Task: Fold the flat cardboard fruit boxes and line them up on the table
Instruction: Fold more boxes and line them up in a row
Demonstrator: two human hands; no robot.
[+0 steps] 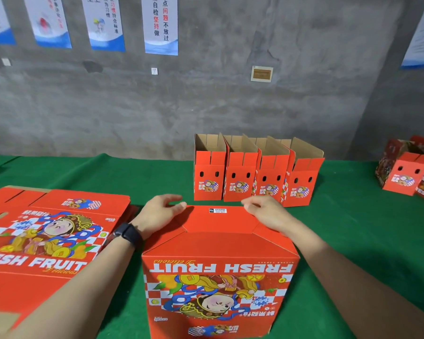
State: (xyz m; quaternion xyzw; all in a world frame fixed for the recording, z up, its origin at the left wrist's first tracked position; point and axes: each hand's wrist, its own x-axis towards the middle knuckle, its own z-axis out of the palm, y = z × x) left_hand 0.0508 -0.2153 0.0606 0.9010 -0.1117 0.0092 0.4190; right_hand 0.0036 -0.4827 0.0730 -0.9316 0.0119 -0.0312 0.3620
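A red fruit box (218, 285) stands upside down in front of me on the green table (353, 228), its "FRESH FRUIT" print inverted. My left hand (160, 211) rests flat on the left bottom flap, fingers spread. On the right bottom flap lies my right hand (264, 214), fingers curled loosely on the cardboard. The bottom flaps (220, 220) are folded in, with a barcode label at the far edge. A stack of flat boxes (47, 236) lies to my left. Several folded boxes (255, 177) stand in a row behind, tops open.
More folded red boxes (406, 174) sit at the table's far right edge. A grey concrete wall (206, 99) with posters runs behind the table. Green cloth shows between the flat stack and the row.
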